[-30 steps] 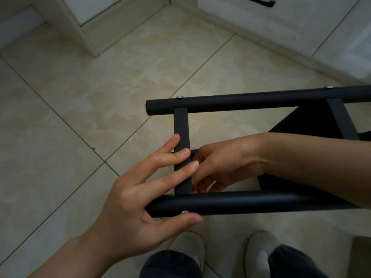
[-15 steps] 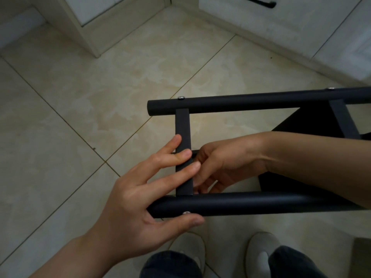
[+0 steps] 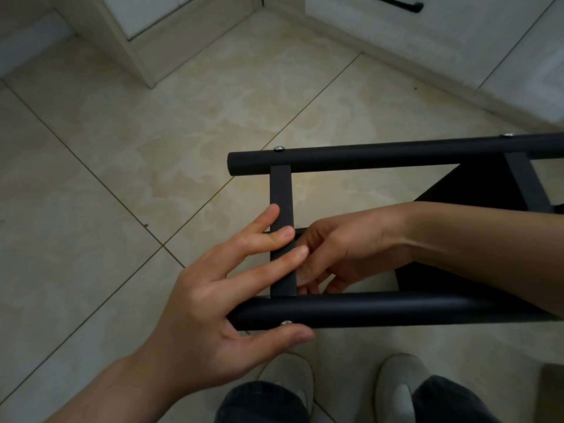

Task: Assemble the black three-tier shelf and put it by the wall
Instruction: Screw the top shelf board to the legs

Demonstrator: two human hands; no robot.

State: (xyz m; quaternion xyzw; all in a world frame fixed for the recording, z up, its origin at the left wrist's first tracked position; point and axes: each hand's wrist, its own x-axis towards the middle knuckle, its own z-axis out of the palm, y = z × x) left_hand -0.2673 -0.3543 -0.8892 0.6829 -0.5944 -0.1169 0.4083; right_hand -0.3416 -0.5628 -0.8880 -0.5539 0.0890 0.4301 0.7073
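The left hand (image 3: pixel 213 315) lays spread, straight fingers across the flat black crossbar (image 3: pixel 281 190), thumb under the near tube (image 3: pixel 381 311). The right hand (image 3: pixel 345 251) curls behind the crossbar; what it holds is hidden.

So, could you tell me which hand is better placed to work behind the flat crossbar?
Probably the right hand: it reaches in over the near tube and its curled fingers sit behind the crossbar. The left hand lies with straight fingers across the crossbar's front, thumb under that tube, better suited to steadying.
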